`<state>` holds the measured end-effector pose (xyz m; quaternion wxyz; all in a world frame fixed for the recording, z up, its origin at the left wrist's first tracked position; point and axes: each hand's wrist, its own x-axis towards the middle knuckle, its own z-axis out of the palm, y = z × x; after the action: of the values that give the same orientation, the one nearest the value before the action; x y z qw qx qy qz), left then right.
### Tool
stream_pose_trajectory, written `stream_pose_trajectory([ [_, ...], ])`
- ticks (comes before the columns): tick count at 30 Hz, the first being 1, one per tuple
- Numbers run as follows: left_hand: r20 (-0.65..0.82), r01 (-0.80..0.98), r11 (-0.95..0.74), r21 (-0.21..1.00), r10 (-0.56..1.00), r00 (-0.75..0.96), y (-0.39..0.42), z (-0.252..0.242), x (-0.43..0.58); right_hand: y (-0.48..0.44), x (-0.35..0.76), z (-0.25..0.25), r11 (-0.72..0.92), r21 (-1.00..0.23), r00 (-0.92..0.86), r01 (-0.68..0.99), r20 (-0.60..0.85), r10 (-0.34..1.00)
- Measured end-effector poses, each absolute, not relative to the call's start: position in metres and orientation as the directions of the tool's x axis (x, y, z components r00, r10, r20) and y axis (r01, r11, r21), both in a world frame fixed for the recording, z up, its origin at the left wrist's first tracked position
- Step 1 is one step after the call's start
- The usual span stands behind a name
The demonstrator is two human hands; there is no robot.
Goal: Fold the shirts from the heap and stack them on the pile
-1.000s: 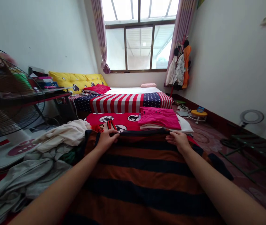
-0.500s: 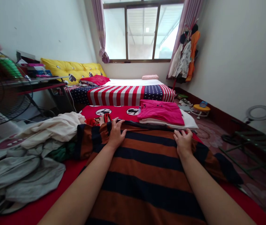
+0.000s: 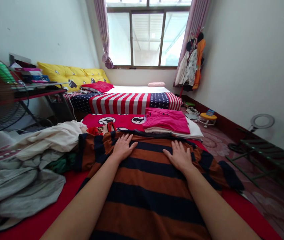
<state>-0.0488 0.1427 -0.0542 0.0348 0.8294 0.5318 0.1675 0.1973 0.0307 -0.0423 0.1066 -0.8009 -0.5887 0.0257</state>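
A brown and navy striped shirt (image 3: 154, 176) lies spread out in front of me on a red cover (image 3: 57, 210), its sleeves stretched to both sides. My left hand (image 3: 124, 146) rests flat on the shirt's upper left, fingers apart and pointing away. On the upper right, my right hand (image 3: 180, 156) also lies flat with its fingers spread. Neither hand grips the cloth. Just beyond the shirt's far edge is a stack of folded clothes with a bright pink shirt (image 3: 167, 120) on top.
Rumpled cream and grey clothes (image 3: 32, 183) are heaped at the left, beside a fan (image 3: 2, 96). A bed (image 3: 122, 101) with a flag-pattern cover stands under the window. At the right are a dark green folding rack (image 3: 269, 151) and a yellow stool (image 3: 208, 116).
My right hand has shifted inward, to the left, and its fingers have flattened on the shirt. My left hand has flattened too. The view has swung slightly to the right.
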Motion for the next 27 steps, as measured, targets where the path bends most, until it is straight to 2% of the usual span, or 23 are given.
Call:
stream_pose_trajectory([
  [2, 0.273, 0.852, -0.471, 0.23, 0.871, 0.408, 0.139, -0.052, -0.047, 0.031, 0.2, -0.041, -0.418, -0.135, 0.433, 0.898, 0.115, 0.894],
  [4, 0.287, 0.793, -0.568, 0.221, 0.814, 0.504, 0.135, -0.049, -0.045, 0.03, 0.194, -0.039, -0.344, -0.117, 0.361, 0.932, 0.209, 0.909],
  [5, 0.275, 0.751, -0.624, 0.214, 0.777, 0.567, 0.133, -0.048, -0.043, 0.029, 0.188, -0.037, -0.218, -0.13, 0.245, 0.967, 0.254, 0.936],
  [7, 0.227, 0.684, -0.698, 0.213, 0.716, 0.66, 0.129, -0.046, -0.042, 0.026, 0.177, -0.031, 0.135, -0.186, -0.075, 0.973, 0.298, 0.952],
  [8, 0.208, 0.674, -0.705, 0.219, 0.709, 0.674, 0.128, -0.046, -0.042, 0.025, 0.173, -0.027, 0.268, -0.22, -0.198, 0.938, 0.295, 0.935],
  [9, 0.199, 0.684, -0.693, 0.229, 0.721, 0.664, 0.128, -0.047, -0.042, 0.024, 0.171, -0.022, 0.332, -0.248, -0.262, 0.91, 0.276, 0.925],
  [10, 0.199, 0.704, -0.668, 0.24, 0.744, 0.638, 0.128, -0.047, -0.043, 0.022, 0.171, -0.017, 0.315, -0.263, -0.254, 0.912, 0.241, 0.937],
  [11, 0.203, 0.727, -0.639, 0.251, 0.769, 0.606, 0.129, -0.049, -0.043, 0.021, 0.173, -0.012, 0.229, -0.254, -0.181, 0.94, 0.199, 0.963],
  [13, 0.209, 0.764, -0.596, 0.249, 0.803, 0.558, 0.131, -0.051, -0.043, 0.02, 0.178, -0.004, -0.025, -0.174, 0.047, 0.984, 0.12, 0.992],
  [15, 0.213, 0.78, -0.586, 0.219, 0.809, 0.547, 0.133, -0.053, -0.042, 0.019, 0.18, -0.001, -0.167, -0.099, 0.177, 0.981, 0.103, 0.979],
  [16, 0.213, 0.783, -0.588, 0.203, 0.807, 0.551, 0.133, -0.054, -0.041, 0.019, 0.179, -0.003, -0.149, -0.095, 0.16, 0.984, 0.132, 0.978],
  [19, 0.207, 0.785, -0.592, 0.182, 0.804, 0.558, 0.132, -0.053, -0.041, 0.021, 0.174, -0.01, 0.144, -0.154, -0.101, 0.978, 0.259, 0.961],
  [21, 0.202, 0.784, -0.591, 0.19, 0.805, 0.558, 0.131, -0.052, -0.042, 0.023, 0.174, -0.013, 0.257, -0.174, -0.205, 0.951, 0.272, 0.94],
  [22, 0.201, 0.782, -0.591, 0.195, 0.805, 0.558, 0.13, -0.051, -0.042, 0.023, 0.176, -0.012, 0.233, -0.182, -0.186, 0.955, 0.242, 0.952],
  [25, 0.201, 0.774, -0.601, 0.201, 0.798, 0.567, 0.129, -0.05, -0.042, 0.022, 0.18, -0.007, 0.013, -0.169, 0.014, 0.986, 0.158, 0.987],
  [27, 0.197, 0.767, -0.61, 0.201, 0.792, 0.578, 0.129, -0.049, -0.042, 0.021, 0.18, -0.005, 0.013, -0.159, 0.018, 0.987, 0.193, 0.981],
])
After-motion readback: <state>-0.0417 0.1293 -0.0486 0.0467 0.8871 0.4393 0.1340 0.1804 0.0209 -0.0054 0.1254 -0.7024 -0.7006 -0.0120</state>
